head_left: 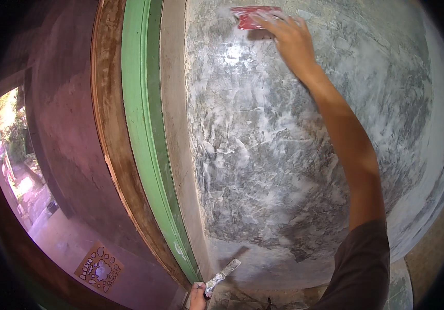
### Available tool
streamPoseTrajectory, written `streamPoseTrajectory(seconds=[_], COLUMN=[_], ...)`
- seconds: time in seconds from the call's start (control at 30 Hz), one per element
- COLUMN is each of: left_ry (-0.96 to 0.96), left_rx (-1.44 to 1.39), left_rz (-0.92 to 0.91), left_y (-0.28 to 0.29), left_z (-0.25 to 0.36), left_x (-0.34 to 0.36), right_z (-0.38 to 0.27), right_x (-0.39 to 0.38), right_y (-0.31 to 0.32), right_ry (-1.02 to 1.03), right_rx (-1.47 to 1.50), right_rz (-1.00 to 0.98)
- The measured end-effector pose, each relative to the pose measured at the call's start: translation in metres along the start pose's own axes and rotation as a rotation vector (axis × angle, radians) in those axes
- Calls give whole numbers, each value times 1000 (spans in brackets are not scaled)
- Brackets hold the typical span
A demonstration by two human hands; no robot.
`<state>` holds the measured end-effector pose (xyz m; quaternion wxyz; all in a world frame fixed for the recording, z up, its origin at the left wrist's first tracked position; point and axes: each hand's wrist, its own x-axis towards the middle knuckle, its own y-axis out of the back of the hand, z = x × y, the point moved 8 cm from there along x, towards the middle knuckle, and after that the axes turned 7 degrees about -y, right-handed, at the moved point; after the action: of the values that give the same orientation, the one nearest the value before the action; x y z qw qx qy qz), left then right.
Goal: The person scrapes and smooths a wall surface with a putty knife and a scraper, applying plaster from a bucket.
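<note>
High on the wall, my right hand [291, 44] grips a flat red spreader [246, 21] smeared with white paste. The spreader lies against or very close to the wall [268, 150], which is grey and streaked with patchy white filler. At the lower edge, my left hand [197, 298] is closed around the handle of a putty knife [223, 276]. White paste coats its blade, which points up and to the right. Most of that handle is hidden in my fingers.
A green door frame [140, 103] with brown wooden trim [113, 103] runs down left of the wall. Farther left, an opening [15, 150] shows daylight and plants. A brown patterned mat [99, 267] lies at lower left.
</note>
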<state>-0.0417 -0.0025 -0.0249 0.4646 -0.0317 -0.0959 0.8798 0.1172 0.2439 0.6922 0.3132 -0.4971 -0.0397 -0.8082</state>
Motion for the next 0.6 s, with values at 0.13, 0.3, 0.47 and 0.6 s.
streamPoseTrajectory(seconds=[0.13, 0.3, 0.47, 0.6], left_ry=[31, -39, 0, 18], left_rx=[110, 101, 51, 5], left_rz=[-42, -23, -87, -146], left_y=[0, -9, -18, -27], left_z=[-4, 0, 4, 12], left_x=[4, 1, -3, 1], right_z=[37, 54, 48, 46], right_x=[-11, 3, 10, -10], right_y=[-7, 24, 33, 0], right_ry=[-5, -4, 25, 109], right_rx=[-48, 75, -73, -33], right_rz=[-110, -125, 11, -117])
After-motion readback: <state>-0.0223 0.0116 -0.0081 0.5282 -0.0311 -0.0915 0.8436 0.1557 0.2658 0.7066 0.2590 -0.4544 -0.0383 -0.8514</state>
